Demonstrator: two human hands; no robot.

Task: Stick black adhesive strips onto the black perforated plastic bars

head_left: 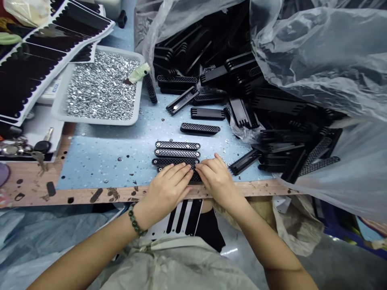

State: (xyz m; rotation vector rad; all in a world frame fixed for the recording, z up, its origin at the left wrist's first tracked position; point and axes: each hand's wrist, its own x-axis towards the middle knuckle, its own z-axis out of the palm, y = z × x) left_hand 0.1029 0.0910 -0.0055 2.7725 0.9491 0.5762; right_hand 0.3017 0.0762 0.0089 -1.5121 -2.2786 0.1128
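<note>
Forearms, bare, one pair [90, 257], entering from the lower edge above a pale apron [178, 264]; green bead bracelet [136, 219] on the left wrist.

Left hand [166, 189] and right hand [216, 179]: fingers [178, 172] extended flat and slightly spread, tips of the two hands close together near mid-length of the piece beneath, no pinch visible; how hard they press cannot be told.

Under them: one perforated black plastic strip [195, 176], mostly hidden, its long axis running left to right across the person, parallel to the worktop's near edge. Its left part lies under the left hand, its right end under the right hand; neither hand is clearly nearer.

Directly beyond it, side by side: three like strips [177, 153], same axis, small silver nuts set along them. Farther out: loose strips [199, 128] on a pale blue mat [99, 161] dotted with stray nuts, the mat covering a wooden worktop [151, 194].

Containers: white plastic tray [96, 121], filled with silver nuts [101, 86]; clear plastic bag [317, 52], holding a heap of black strips [232, 70].

Upper left: sheets of black die-cut pads [39, 52]. Beside the tray: keys [42, 145].
</note>
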